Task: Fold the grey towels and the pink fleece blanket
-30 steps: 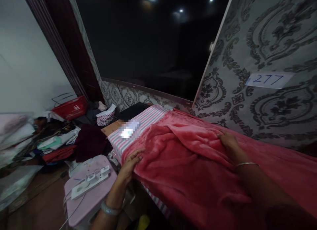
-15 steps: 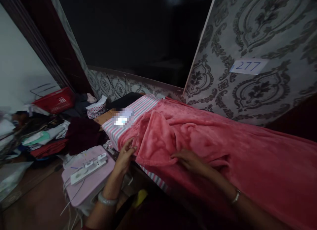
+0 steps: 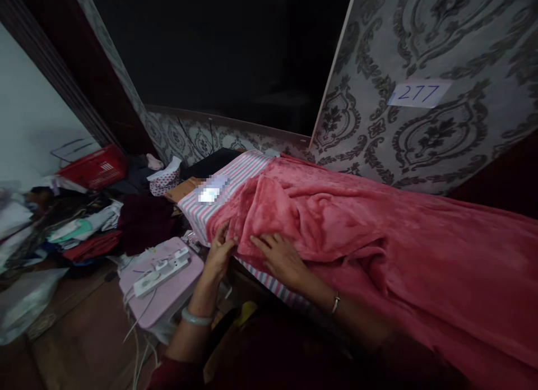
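A pink-red plush blanket (image 3: 420,255) lies over a long surface, its near left end gathered into loose folds. My left hand (image 3: 219,256) is at the blanket's left edge, thumb and curled fingers closed on a bit of the fabric. Just right of it, my right hand (image 3: 283,260) rests on the folds with fingers stretched out and slightly spread. Beneath the blanket shows a striped cloth (image 3: 247,168) in pink, white and grey. A bright, blurred-out object (image 3: 209,195) lies on the stripes beyond my left hand.
A pink stool (image 3: 155,314) with a white power strip (image 3: 162,273) and cables stands at the left. Piled clothes (image 3: 145,224) and a red basket (image 3: 94,167) lie farther back. A large dark screen (image 3: 227,54) hangs on the patterned wall (image 3: 370,121).
My right hand has let go of the blanket's front corner, moved left and flattened onto the folds. That corner has dropped. My left hand stays at the left edge. The view has shifted slightly.
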A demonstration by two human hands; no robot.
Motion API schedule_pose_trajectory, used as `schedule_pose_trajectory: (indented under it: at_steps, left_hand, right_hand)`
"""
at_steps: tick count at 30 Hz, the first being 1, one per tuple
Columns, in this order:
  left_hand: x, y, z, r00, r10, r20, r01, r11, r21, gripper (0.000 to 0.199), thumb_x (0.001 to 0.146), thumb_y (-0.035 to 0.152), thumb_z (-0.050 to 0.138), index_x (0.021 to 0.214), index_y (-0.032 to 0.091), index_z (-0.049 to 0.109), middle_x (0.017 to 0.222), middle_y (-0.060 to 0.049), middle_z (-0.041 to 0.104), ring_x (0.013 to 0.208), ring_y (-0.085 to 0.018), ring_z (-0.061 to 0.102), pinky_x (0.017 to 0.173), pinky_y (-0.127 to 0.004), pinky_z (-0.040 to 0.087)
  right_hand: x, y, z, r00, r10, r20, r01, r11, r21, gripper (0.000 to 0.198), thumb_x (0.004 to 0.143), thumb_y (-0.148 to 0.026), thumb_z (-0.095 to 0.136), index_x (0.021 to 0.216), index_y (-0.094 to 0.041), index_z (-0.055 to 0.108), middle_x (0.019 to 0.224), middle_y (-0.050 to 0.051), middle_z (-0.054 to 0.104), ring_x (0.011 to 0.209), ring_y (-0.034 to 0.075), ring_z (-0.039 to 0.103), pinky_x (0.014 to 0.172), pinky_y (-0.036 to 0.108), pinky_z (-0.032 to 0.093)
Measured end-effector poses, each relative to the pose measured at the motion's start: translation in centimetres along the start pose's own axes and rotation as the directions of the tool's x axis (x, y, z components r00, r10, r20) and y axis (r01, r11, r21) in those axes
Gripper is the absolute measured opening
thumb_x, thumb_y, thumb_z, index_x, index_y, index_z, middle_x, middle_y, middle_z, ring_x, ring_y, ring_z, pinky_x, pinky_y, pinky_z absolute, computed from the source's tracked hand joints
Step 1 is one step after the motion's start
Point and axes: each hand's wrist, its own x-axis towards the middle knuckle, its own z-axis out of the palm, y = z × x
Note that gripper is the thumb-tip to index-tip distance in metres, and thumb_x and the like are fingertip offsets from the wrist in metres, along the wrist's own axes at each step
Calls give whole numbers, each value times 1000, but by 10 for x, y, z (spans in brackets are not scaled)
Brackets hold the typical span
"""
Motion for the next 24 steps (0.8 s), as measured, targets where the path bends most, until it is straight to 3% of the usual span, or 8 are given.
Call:
schedule_pose_trajectory:
  at_steps: [3, 6, 10, 13, 15, 19, 21, 24]
  left_hand:
    - [-4, 1, -4, 989, -92, 112, 100, 993, -68, 79, 56, 25, 74, 134, 21, 59, 115, -8, 70, 85, -19, 65, 74, -28, 53]
    - [-7, 5, -6, 982, -59, 177, 68, 997, -44, 82, 55, 23, 71, 136, 21, 58, 119, -9, 69, 102, -24, 65, 84, -31, 53]
    - [-6, 7, -6, 974, 138, 181, -164, 977, 135, 79, 60, 22, 71, 138, 23, 56, 146, -10, 55, 140, -30, 44, 110, -39, 43]
    - [-5, 9, -6, 950, 209, 232, -273, 916, 293, 66, 68, 26, 71, 133, 21, 61, 147, -10, 55, 143, -31, 41, 119, -46, 31]
    - [-4, 14, -4, 948, 266, 177, -312, 891, 330, 52, 73, 31, 72, 124, 21, 67, 137, -10, 63, 136, -31, 49, 118, -47, 33]
    - [0, 34, 4, 983, 184, 3, -183, 975, 124, 54, 74, 39, 78, 124, 20, 67, 86, -4, 72, 79, -21, 69, 78, -35, 58]
    - [1, 44, 12, 999, 33, 18, -33, 999, -30, 66, 71, 38, 81, 131, 19, 62, 66, 3, 63, 50, -12, 57, 53, -27, 53]
    - [0, 53, 24, 995, -55, 80, 66, 989, -135, 81, 66, 33, 83, 140, 20, 53, 70, 3, 65, 42, -9, 52, 44, -24, 48]
  right_hand:
    - [6, 22, 14, 993, 66, -102, -43, 976, 213, 35, 91, -11, 52, 119, -21, 70, 118, 10, 71, 108, 25, 62, 97, 45, 50]
    - [16, 47, 9, 965, 207, -163, -87, 833, 547, 22, 92, -24, 51, 95, -21, 72, 90, 4, 74, 86, 20, 67, 82, 37, 56]
    - [43, 70, -35, 815, 491, -307, -91, 633, 769, 23, 89, -39, 55, 92, -21, 69, 79, -1, 68, 71, 15, 62, 70, 30, 54]
    - [66, 74, -78, 684, 513, -519, 41, 683, 729, 26, 90, -38, 55, 104, -20, 67, 89, 0, 68, 78, 15, 62, 77, 30, 53]
    - [74, 68, -96, 637, 447, -628, 99, 760, 642, 29, 90, -35, 54, 110, -20, 68, 96, 1, 69, 87, 16, 63, 83, 31, 52]
    - [72, 45, -85, 719, 330, -612, 98, 823, 560, 29, 88, -33, 55, 108, -20, 71, 100, 3, 72, 94, 20, 65, 87, 34, 53]
    - [65, 34, -64, 774, 309, -553, 74, 823, 563, 28, 89, -32, 54, 105, -20, 73, 101, 3, 74, 94, 21, 67, 87, 36, 54]
    - [52, 20, -32, 854, 190, -484, 105, 849, 518, 30, 92, -26, 50, 109, -24, 74, 107, 3, 75, 98, 22, 68, 89, 37, 54]
